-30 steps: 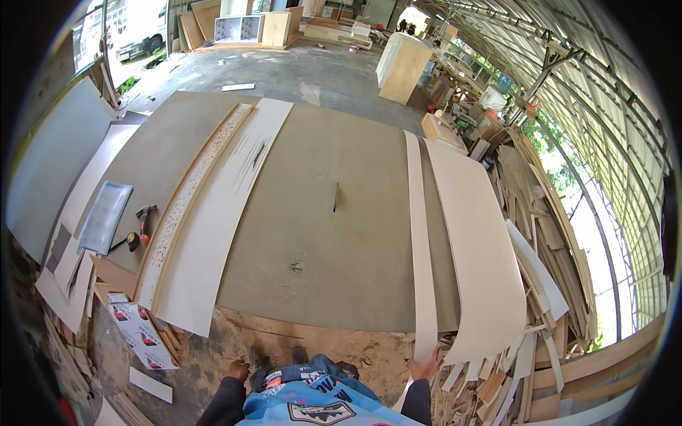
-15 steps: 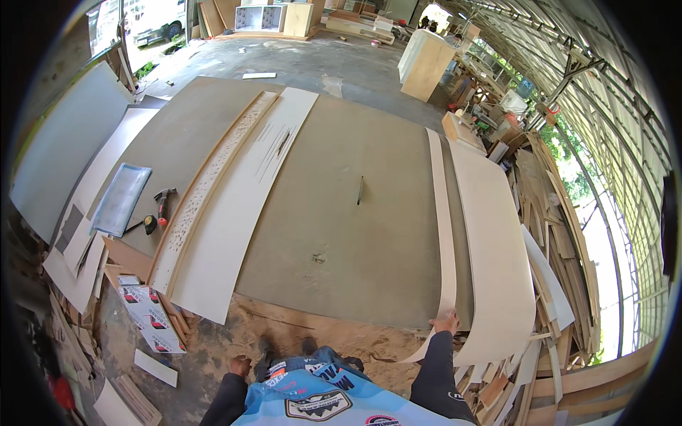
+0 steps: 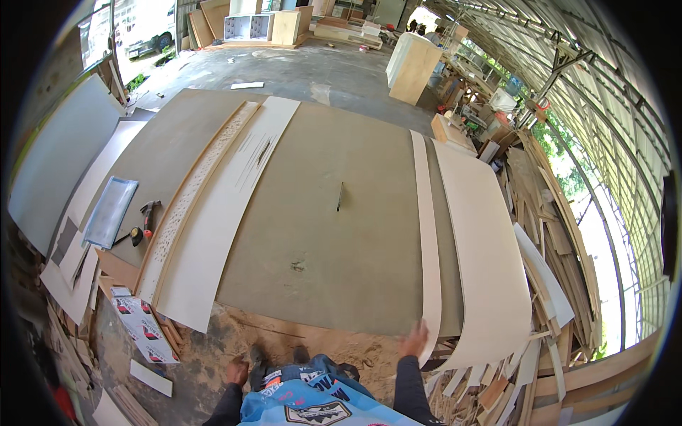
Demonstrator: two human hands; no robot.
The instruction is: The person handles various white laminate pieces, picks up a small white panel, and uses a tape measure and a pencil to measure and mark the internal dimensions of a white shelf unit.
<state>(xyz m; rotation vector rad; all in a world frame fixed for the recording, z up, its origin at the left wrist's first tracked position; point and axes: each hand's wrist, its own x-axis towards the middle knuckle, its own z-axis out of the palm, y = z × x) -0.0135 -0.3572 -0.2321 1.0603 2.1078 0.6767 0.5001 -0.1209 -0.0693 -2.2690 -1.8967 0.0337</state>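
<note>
A long, narrow pale strip [image 3: 427, 241] lies along the right side of the big brown-grey board [image 3: 320, 234]. My right hand [image 3: 412, 341] is at the strip's near end, beside its left edge, with the fingers stretched out and slightly blurred; whether it touches the strip is hard to tell. Right of the strip, a wide pale sheet [image 3: 486, 263] bends down over the board's edge. My left hand [image 3: 238, 370] hangs low by my side, fingers curled in, with nothing visible in them. A dark pen-like stick [image 3: 340, 197] lies mid-board.
On the left lie a white panel [image 3: 220, 213], a perforated wooden-edged piece [image 3: 188, 206], a hammer [image 3: 148, 219], a tape measure [image 3: 136, 236] and a blue-rimmed tray [image 3: 111, 211]. Wood offcuts [image 3: 547, 213] heap up along the right. Sawdust [image 3: 320, 355] covers the floor before me.
My right hand has loosened from the strip's near end and shifted left. That end, bent leftward before, now hangs straighter. The whole view has shifted slightly.
</note>
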